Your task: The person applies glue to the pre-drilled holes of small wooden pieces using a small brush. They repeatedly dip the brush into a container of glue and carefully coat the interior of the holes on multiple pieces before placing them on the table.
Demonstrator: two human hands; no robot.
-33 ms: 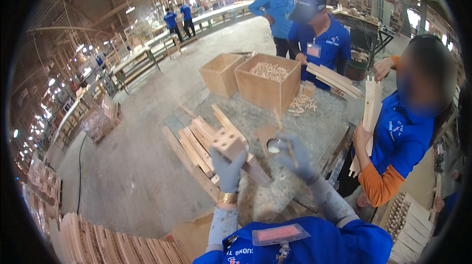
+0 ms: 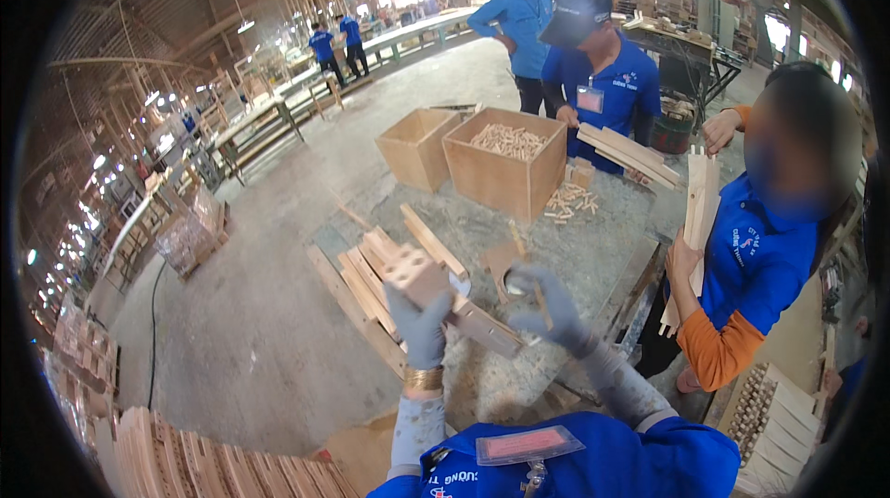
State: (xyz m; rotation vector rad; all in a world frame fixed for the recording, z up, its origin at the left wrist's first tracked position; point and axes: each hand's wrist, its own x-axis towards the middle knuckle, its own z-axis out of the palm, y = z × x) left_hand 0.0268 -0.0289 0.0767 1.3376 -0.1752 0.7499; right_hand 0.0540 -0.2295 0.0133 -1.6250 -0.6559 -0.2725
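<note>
over the workbench [image 2: 593,248], left hand [image 2: 419,322] grips a drilled wooden block [image 2: 415,274].

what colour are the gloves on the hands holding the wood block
Grey gloves, seen in the head view, holding the pale wood block.

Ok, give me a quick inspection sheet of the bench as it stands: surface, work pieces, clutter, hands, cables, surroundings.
Surface: grey worktable, dusty, bare in the middle.
Job's things: drilled wooden block held upright; thin wooden stick in the other hand; slat stack at the table's left edge.
Clutter: open box of dowels, empty box beside it, loose dowels.
Hands: left hand, gloved, grips the block; right hand, gloved, pinches the stick.
Cables: one dark cable on the floor, left.
Surroundings: co-worker in blue holding slats, right; other people further back; benches behind.
</note>
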